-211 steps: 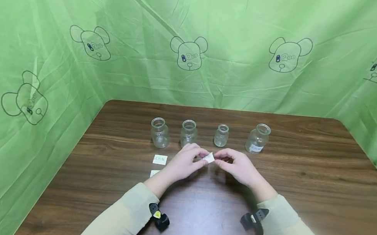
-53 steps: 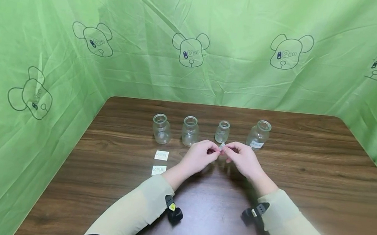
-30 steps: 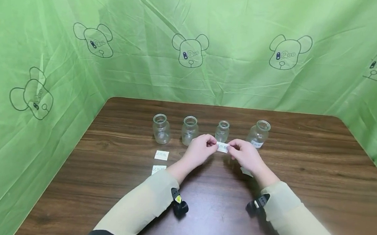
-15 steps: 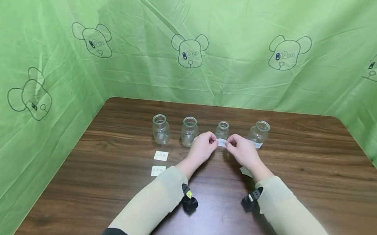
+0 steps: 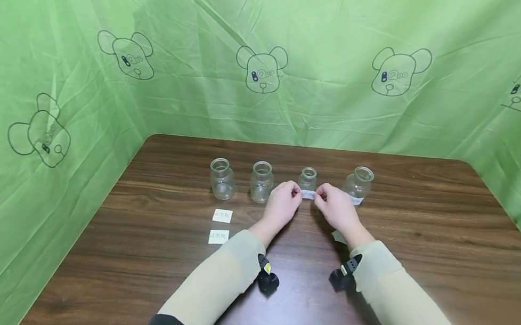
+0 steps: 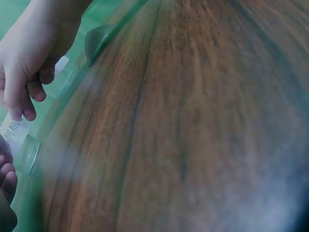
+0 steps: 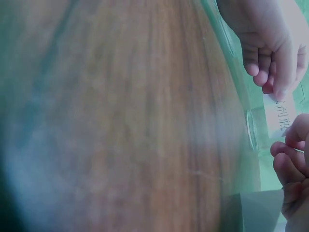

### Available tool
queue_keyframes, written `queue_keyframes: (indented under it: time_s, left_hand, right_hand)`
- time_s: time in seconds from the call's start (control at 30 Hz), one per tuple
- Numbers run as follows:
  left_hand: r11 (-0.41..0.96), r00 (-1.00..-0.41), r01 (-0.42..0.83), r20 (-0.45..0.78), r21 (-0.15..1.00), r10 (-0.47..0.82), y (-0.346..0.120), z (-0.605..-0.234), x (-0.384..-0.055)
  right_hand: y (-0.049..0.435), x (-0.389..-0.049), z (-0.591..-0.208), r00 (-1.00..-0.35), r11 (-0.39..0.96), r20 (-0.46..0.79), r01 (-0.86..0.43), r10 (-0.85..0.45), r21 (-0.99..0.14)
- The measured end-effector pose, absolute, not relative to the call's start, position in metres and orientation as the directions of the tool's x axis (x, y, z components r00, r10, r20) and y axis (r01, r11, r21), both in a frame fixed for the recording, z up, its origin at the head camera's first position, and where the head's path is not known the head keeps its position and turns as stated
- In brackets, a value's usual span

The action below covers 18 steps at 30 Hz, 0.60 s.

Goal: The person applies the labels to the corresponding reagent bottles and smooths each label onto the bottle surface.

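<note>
Head view: left hand and right hand pinch opposite ends of a label, each grip closed, in front of the small jar; whether it sticks is unclear. Right of that jar stands a labelled jar, done. Left of it, two jars look bare; nearer, two loose labels lie on the table.

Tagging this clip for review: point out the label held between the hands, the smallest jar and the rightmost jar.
Held label (image 5: 307,194), head view: middle of its written face.
Smallest jar (image 5: 307,182), head view: glass shoulder below the rim.
Rightmost jar (image 5: 358,185), head view: upper part of its glass body.
</note>
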<state>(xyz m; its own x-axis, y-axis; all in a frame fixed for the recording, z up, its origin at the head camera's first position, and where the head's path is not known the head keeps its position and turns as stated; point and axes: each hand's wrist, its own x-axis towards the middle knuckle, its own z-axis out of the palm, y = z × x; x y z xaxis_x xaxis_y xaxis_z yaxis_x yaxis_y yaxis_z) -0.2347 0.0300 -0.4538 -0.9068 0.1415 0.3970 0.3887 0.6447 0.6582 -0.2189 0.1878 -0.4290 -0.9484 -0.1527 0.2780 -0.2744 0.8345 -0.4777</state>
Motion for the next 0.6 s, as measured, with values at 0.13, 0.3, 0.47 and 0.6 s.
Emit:
queue_keyframes:
  time_s: [0.13,0.3,0.47,0.6]
  left_hand:
    - [0.647,-0.906,0.385,0.405,0.658,0.128,0.0306,-0.4525,-0.2354]
    - [0.659,-0.913,0.367,0.389,0.657,0.122,0.0304,-0.4534,-0.2371]
    - [0.672,-0.918,0.359,0.375,0.648,0.129,0.0304,-0.4549,-0.2398]
    - [0.683,-0.919,0.356,0.370,0.637,0.133,0.0305,-0.4567,-0.2412]
  right_hand:
    - [0.1878,-0.2212,-0.4304,-0.939,0.837,0.306,-0.291,-0.157,-0.463]
    - [0.1879,-0.2243,-0.4327,-0.940,0.839,0.303,-0.290,-0.158,-0.461]
    - [0.1881,-0.2274,-0.4348,-0.941,0.847,0.303,-0.279,-0.149,-0.452]
    - [0.1884,-0.2290,-0.4367,-0.943,0.855,0.302,-0.271,-0.142,-0.443]
